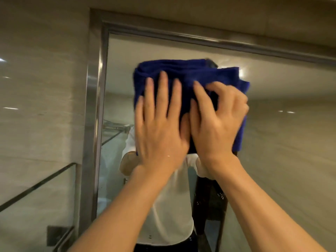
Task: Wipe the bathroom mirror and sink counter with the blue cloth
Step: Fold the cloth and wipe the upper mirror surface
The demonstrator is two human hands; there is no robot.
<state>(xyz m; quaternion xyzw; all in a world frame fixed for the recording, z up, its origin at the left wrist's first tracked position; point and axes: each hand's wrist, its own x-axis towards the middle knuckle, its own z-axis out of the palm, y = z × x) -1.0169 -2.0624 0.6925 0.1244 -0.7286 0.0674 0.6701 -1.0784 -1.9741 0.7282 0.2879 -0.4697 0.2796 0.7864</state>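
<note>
The folded, plush dark-blue cloth [183, 77] lies flat against the brushed-metal-framed wall mirror [272, 124], near its upper left corner. The left hand [160, 124] presses it with fingers straight and spread; the right hand [216, 120] bears beside it, fingers curled, bunching the fabric.

Beige stone-look tile wall [41, 91] fills the left side, glossy, with small white light glints on it. A brushed metal frame [93, 110] runs up beside it and turns along the top under a pale ceiling strip [200, 10]. A glass panel [36, 202] with a dark top edge slants across the lower left, fixed by a metal bracket [60, 237] near the bottom. Right of the frame, more beige tiling [291, 160] shows, with bright light spots [241, 72] on it. The light is warm and dim.
</note>
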